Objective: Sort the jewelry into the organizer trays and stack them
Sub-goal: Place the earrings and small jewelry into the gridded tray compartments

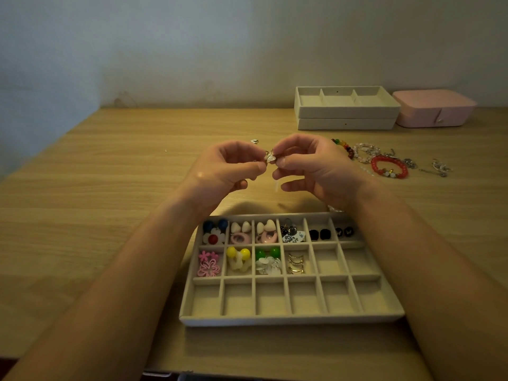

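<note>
Upright, earring (pixel 270 159) pinched, hook uppermost.

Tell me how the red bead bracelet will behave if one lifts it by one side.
The red bead bracelet is strung round beads, so it will probably sag rather than keep its ring. It looks light. Pushed on the table, its beads may roll slightly.

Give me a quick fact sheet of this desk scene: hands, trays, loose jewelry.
left hand: pinches a small pale piece
right hand: pinches the same piece, above the table
near tray: far row full, middle row four filled, near row empty
stacked trays: two, far right
pink box: closed, beside the stack
loose jewelry: red bracelet and other beaded pieces, right of the hands
</note>
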Demonstrator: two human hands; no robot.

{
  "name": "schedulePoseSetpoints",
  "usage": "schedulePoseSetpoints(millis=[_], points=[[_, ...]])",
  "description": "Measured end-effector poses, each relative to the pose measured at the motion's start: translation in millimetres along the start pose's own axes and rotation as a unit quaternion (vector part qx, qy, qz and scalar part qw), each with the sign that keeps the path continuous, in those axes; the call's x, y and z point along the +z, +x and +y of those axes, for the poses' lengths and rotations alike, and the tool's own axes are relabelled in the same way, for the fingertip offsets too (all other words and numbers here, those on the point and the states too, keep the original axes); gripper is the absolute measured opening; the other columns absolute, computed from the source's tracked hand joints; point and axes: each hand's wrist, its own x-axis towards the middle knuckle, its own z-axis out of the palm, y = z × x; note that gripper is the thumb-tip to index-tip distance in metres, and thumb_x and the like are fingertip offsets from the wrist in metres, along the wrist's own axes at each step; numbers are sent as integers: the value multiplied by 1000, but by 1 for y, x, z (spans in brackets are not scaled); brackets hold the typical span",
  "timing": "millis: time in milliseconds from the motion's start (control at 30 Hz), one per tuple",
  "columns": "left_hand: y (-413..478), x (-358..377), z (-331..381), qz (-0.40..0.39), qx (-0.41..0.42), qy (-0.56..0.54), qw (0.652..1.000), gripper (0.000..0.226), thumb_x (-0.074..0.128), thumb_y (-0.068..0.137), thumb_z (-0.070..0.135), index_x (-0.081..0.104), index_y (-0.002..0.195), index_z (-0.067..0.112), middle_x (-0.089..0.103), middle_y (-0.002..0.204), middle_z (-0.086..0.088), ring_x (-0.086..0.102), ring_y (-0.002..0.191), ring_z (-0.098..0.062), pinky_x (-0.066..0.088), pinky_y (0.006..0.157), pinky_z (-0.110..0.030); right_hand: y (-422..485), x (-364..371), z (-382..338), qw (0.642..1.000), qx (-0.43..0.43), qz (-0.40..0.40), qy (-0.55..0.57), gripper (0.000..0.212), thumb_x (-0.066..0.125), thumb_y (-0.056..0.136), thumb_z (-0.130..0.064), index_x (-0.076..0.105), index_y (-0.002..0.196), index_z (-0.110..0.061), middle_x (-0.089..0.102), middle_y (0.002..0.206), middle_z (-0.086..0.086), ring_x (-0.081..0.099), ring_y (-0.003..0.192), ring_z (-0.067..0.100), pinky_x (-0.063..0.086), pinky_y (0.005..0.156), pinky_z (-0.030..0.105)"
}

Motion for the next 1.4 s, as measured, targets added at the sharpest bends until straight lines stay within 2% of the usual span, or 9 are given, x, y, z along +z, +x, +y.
schedulePoseSetpoints(millis=[300,467,667,800,900,1033,1133,1267,1400], points=[[-3,1,3,-2,18,15,1000,20,76,82,1,71,96,14,70,86,-1,63,76,-14,50,68,-27,-1,2,0,999,-10,-31,38,25,74,78,-2,67,101,-5,73,87,6,72,82,20,61,72,31],[-4,2,6,3,34,-5,999,21,76,80,-2,71,97,10,72,91,-6,68,83,-16,56,74,-27,-1,-1,-1,999,-26,-10,38,19,70,85,2,67,102,-5,73,88,8,72,83,21,61,72,33],[-3,2,4,24,26,-34,999,30,72,85,1,69,114,11,76,99,-7,72,87,-19,59,78,-27,1,-4,3,999,-34,35,-4,15,73,89,-5,70,102,-12,73,93,4,70,84,20,59,68,32],[-1,0,3,38,29,-6,999,22,69,88,0,70,108,8,76,100,-9,72,87,-19,59,78,-26,2,-6,1,997,-37,55,28,19,72,87,2,69,104,-6,74,93,8,72,86,22,60,75,32],[0,-1,4,53,36,30,998,16,69,88,0,72,102,8,77,98,-11,72,84,-18,59,77,-27,0,-6,-1,996,-44,70,-31,23,74,86,5,70,107,-3,76,95,10,75,91,24,61,79,31],[-1,-2,11,67,27,37,997,15,72,87,1,73,101,8,76,99,-14,72,84,-19,59,81,-31,-2,-4,-10,981,-54,99,-159,22,77,83,6,74,101,-8,78,91,6,76,91,21,62,75,27],[-4,-1,20,67,25,65,995,16,74,86,3,72,101,8,77,96,-10,74,86,-20,61,80,-30,-3,-4,-20,975,-52,116,-183,16,77,85,2,74,96,-8,77,88,8,76,86,23,63,73,30],[-13,4,28,74,6,78,994,18,76,85,4,72,103,4,77,94,-12,72,79,-18,59,73,-27,-12,-3,-33,963,-67,130,-226,9,78,88,-9,76,95,-15,76,84,1,70,75,11,59,66,26],[-31,13,33,53,-12,112,992,16,77,85,8,73,100,10,77,92,-11,71,76,-17,60,70,-25,-30,3,-50,965,-73,134,-213,10,76,89,-12,76,98,-17,77,90,0,71,83,14,60,73,32]])
